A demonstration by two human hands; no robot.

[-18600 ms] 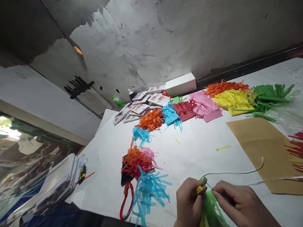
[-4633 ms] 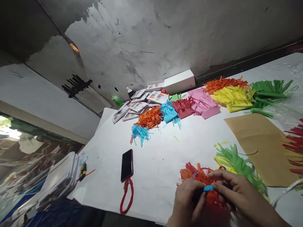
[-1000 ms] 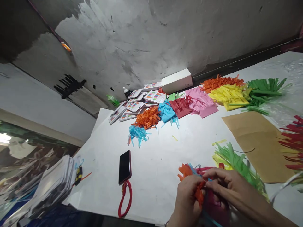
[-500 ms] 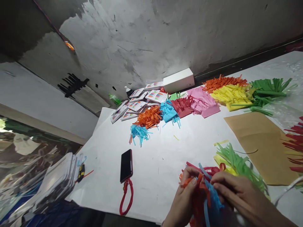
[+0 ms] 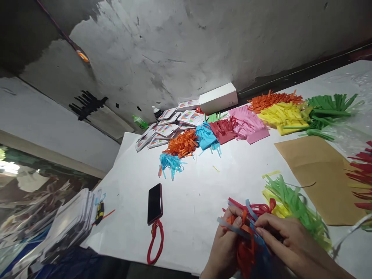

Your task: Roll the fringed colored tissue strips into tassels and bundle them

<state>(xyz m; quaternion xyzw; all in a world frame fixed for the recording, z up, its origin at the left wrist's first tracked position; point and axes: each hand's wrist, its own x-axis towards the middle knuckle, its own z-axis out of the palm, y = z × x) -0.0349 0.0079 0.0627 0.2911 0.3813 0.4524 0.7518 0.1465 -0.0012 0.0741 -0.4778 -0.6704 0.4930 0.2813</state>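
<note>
At the near edge of the desk (image 5: pixel 186 209), both hands work a tassel (image 5: pixel 247 236) of red, orange and blue strips. The left hand (image 5: pixel 225 248) clamps the bunch, thumb pinching a blue strip; the right hand (image 5: pixel 279 240) has its fingers pressed into the strips. Gathering looks underway; tightening calls for a firm pinch. The tassel's lower part is cut off by the frame.
</note>
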